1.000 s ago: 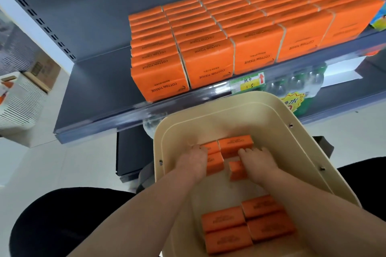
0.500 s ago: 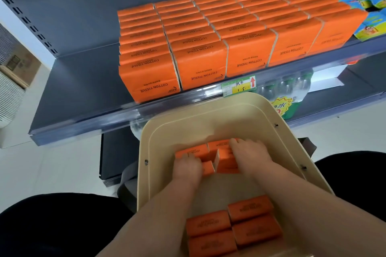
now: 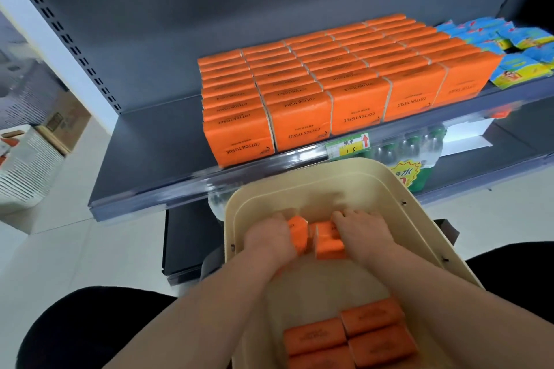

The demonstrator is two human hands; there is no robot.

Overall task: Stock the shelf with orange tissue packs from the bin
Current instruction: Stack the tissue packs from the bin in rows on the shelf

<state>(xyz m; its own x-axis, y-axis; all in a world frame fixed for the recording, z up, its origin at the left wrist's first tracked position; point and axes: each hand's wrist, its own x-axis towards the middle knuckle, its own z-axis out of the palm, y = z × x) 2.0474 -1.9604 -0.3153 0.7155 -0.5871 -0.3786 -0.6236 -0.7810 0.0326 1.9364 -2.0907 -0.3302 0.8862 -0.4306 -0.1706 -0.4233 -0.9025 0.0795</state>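
Both hands (image 3: 364,229) now squeeze packs (image 3: 328,244) upright

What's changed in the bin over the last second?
The left hand and right hand have tipped the far tissue packs from flat onto edge and now grip them together. The four near packs, the bin and the shelf rows are unchanged.

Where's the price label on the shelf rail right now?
Head view, right of centre: the price label hangs on the shelf's front rail, just below the front row of orange tissue packs and just above the far rim of the bin.
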